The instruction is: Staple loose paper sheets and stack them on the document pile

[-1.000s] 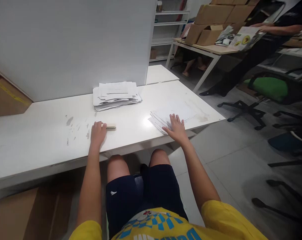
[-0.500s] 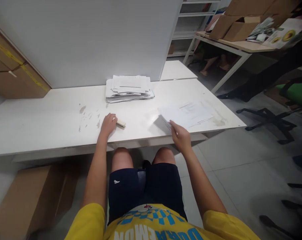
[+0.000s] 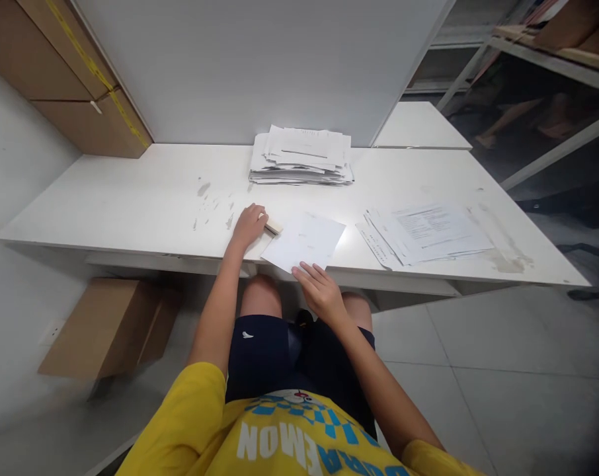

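Your white, faintly printed paper sheet (image 3: 307, 239) lies just right of the small cream stapler (image 3: 274, 227), their near ends meeting.

The stapler's long axis slants from your left hand (image 3: 250, 226) rightward and slightly toward you, ending at the sheet's left edge; you cannot tell whether paper sits in its gap. Your left fingers curl closed around its far end, palm down on the white desk (image 3: 141, 198). Your right hand (image 3: 324, 295) is the nearer to the sheet, reaching in from the front with fingers nearly straight and together on its near edge; the thumb is hidden, so you cannot tell if it pinches. The sheet sits turned, a corner pointing toward your lap, left of the loose white pile of printed papers (image 3: 433, 228).
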A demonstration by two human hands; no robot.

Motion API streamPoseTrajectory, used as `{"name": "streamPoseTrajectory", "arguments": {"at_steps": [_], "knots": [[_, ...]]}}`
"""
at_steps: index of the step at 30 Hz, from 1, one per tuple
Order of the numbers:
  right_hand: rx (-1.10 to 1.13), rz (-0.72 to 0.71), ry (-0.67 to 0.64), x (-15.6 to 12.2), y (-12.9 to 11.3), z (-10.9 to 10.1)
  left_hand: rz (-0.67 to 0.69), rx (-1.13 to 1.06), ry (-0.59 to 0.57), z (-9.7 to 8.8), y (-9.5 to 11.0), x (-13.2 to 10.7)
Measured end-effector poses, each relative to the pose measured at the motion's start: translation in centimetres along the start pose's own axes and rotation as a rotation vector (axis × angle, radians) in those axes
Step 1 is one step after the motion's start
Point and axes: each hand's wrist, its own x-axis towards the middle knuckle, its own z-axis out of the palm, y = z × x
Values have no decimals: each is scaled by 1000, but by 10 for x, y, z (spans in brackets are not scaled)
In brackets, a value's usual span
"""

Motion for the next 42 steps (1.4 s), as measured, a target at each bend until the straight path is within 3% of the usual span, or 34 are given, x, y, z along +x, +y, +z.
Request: {"name": "streamPoseTrajectory", "arguments": {"at_steps": [4,8,15,21,28,34,42], "knots": [[8,10,-6,12,-3,6,4,8,1,-1,0,-1],[35,39,-37,42,-4,3,9,12,0,-2,-1,-1],[109,34,-12,87,16,15,1,9,-1,-6,-10,-1],[229,40,29,99,19,37,-29,-25,-4,-6,-17,2],[351,128,109,121,26,37,-25,-59,-12,-9,-22,4],[348,165,89,120,23,41,-22,-72,-9,-9,-28,4],[354,185,174,120,17,37,-62,-86,-1,-12,-24,2]]}}
